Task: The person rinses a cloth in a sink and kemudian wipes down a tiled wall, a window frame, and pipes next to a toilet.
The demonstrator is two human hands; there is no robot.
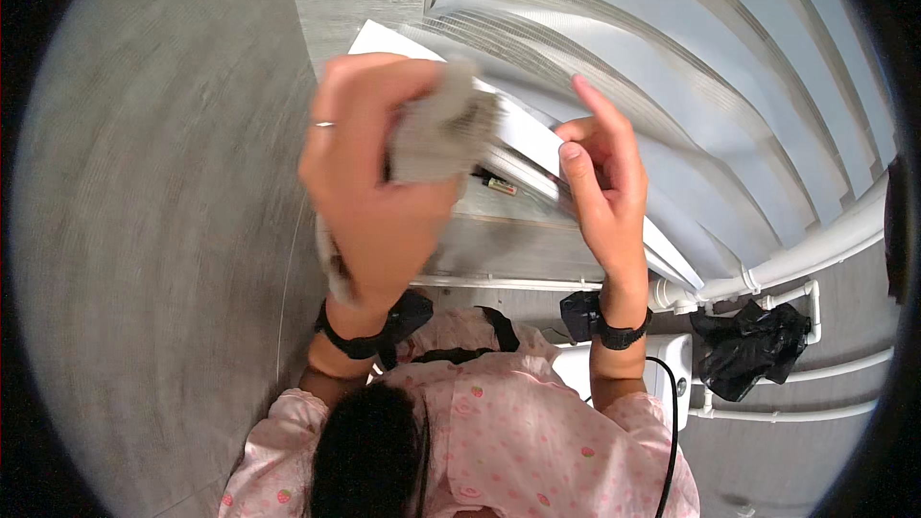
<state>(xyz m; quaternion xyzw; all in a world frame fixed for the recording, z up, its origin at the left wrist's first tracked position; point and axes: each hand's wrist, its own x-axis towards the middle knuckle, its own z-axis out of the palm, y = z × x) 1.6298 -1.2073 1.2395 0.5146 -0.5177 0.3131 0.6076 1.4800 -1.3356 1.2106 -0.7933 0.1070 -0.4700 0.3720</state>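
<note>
My left hand, blurred, is closed around a crumpled grey-beige cloth, which hangs over a long white flat panel or board. The panel runs diagonally from the upper left to the lower right. At its right part my right hand has its thumb and a bent finger at the panel's edge, with the index finger raised. Below the panel, between the hands, a small battery-like cylinder lies beside a dark object. What lies behind my left hand is hidden.
A striped zebra roller blind fills the upper right. White pipes curve along the right, with a black plastic bag on them. Nearer stands a white appliance beside a black cable. A grey wood-look surface spans the left.
</note>
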